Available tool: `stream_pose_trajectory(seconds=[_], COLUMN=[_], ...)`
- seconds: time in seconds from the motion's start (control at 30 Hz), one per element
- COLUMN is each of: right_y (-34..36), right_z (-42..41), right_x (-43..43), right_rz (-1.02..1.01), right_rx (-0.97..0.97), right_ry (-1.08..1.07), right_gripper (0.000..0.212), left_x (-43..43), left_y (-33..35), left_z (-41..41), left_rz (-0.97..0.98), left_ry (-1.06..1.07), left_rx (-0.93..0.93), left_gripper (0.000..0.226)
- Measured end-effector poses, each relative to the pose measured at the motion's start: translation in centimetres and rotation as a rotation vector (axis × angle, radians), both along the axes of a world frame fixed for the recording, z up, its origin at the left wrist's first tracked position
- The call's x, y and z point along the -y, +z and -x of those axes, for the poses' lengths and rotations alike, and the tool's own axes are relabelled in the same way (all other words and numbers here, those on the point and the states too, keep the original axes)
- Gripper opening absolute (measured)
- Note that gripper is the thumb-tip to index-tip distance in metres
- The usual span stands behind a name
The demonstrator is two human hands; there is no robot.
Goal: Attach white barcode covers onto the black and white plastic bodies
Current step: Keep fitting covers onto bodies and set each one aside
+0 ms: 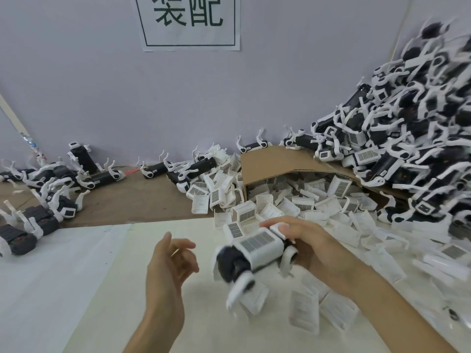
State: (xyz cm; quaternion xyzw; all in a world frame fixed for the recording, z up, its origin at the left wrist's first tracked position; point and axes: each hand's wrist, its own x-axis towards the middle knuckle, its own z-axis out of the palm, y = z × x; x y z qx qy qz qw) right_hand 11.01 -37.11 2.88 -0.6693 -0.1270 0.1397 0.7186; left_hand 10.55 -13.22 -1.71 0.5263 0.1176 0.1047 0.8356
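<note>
A tall heap of black and white plastic bodies (pixel 407 118), each with thin white curved limbs, slopes against the pale wall on the right. From the open mouth of a brown cardboard box (pixel 280 161) lying on its side, white barcode covers (pixel 305 200) spill across the table toward the person. They are small open-backed white plastic shells, and some show a grey printed code panel. A smaller scatter of bodies (pixel 51 184) lies along the left, on a brown sheet (pixel 140 197) and at the edge of the white table cover (pixel 51 276).

One body (pixel 229 266) is held above the table at centre, blurred. It has a dark rounded end pointing left, white limbs hanging below and a white ring at its right end. A white cover (pixel 257 242) sits on top of it, code panel up.

The right hand (pixel 313 240) grasps this body at its right end, thumb on top and fingers wrapped beneath, with the forearm coming in from the lower right. The left hand (pixel 170 266) is released and holds nothing. Its palm faces the body, its fingers are loosely bent, and it is near the body without touching it.

On the wall above, a white paper sign (pixel 188 21) carries the dark green characters 装配 inside a thin rectangular frame. The frame cuts off its top. The printing on the covers is too small to read.
</note>
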Motion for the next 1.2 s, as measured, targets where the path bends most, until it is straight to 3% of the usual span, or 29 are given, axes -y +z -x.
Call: stream_pose_trajectory(seconds=[0.1,0.17,0.23,0.3,0.37,0.4,0.43,0.47,0.5,0.57,0.63,0.77,0.9,1.03,1.13,1.2], right_y=[4.5,9.5,15.1,21.0,25.0,25.8,25.8,24.7,22.7,16.0,8.1,-4.1,-6.5,-6.0,-5.9,-6.0], right_z=[-2.2,-3.8,-5.1,-5.9,-6.8,-7.4,-7.5,-7.6,-8.3,-9.0,-8.0,-2.9,-1.9,-1.8,-1.6,-1.7], right_x=[1.3,2.9,5.6,8.9,12.0,13.0,13.1,12.7,11.8,9.3,6.3,1.8,0.8,0.5,0.7,0.7], right_rz=[0.181,0.161,-0.023,-0.204,-0.535,-0.683,-0.661,-0.534,-0.365,0.066,0.489,0.630,1.071,1.024,0.921,0.908], right_rx=[-0.012,-0.012,0.047,0.220,0.374,0.360,0.356,0.330,0.264,0.197,0.221,0.347,0.461,0.475,0.449,0.442], right_ry=[-0.075,-0.143,-0.346,-0.674,-0.764,-0.728,-0.742,-0.789,-0.804,-0.756,-0.697,-0.501,-0.405,-0.376,-0.389,-0.401], right_gripper=[0.027,0.022,0.008,0.021,0.055,0.056,0.039,0.016,0.008,0.010,0.032,0.050,0.032,0.023,0.026,0.021], left_x=[0.7,1.1,1.3,1.5,1.7,1.7,1.7,1.6,1.6,1.6,1.7,2.0,2.7,3.0,2.6,2.3], left_y=[-0.6,-0.8,-0.8,-0.8,-0.9,-0.9,-0.9,-0.9,-0.8,-0.9,-1.1,-1.4,-1.3,-2.3,-2.5,-2.0], left_z=[0.1,0.1,0.0,-0.3,-0.4,-0.5,-0.6,-0.8,-1.0,-1.1,-0.9,0.1,1.0,1.2,0.4,-1.3], left_rz=[0.044,0.061,0.053,0.036,0.009,-0.013,-0.034,-0.057,-0.077,-0.118,-0.186,-0.413,-0.622,-0.852,-1.241,-1.378], left_ry=[-0.076,-0.120,-0.142,-0.151,-0.157,-0.163,-0.169,-0.173,-0.178,-0.183,-0.170,-0.190,-0.206,-0.129,-0.073,-0.045], left_rx=[-0.072,-0.085,-0.086,-0.084,-0.066,-0.055,-0.045,-0.038,-0.033,-0.014,0.029,0.120,0.119,0.170,0.258,0.291], left_gripper=[0.038,0.035,0.037,0.040,0.043,0.043,0.044,0.045,0.045,0.047,0.050,0.041,0.031,0.011,0.012,0.014])
